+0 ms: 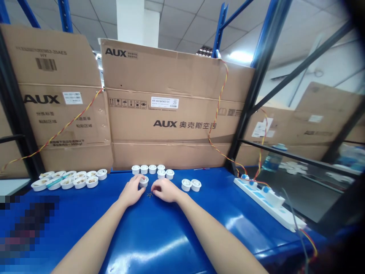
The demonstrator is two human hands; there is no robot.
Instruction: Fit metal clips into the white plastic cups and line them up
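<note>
My left hand (132, 190) is curled round the left side of a small round white cup (144, 182), which stands on the blue tabletop. Just to the right, my right hand (165, 190) has its fingers bent and drawn together low over the table. Whatever may be between those fingertips is too small to see. A little pile of thin, brownish-gold pieces, perhaps screws (149, 195), lies between the two hands. Behind the hands stand several similar white cups (144, 169), and a pair of lidded-looking cups (186, 185) sits right of my right hand.
At the left, rows of white cups (67, 183) hold small brownish pieces, with a teal pen-like stick (58, 181) across them. A white power strip (268, 203) with plugs runs along the right edge. Cardboard sheets (171, 133) wall off the back between dark posts.
</note>
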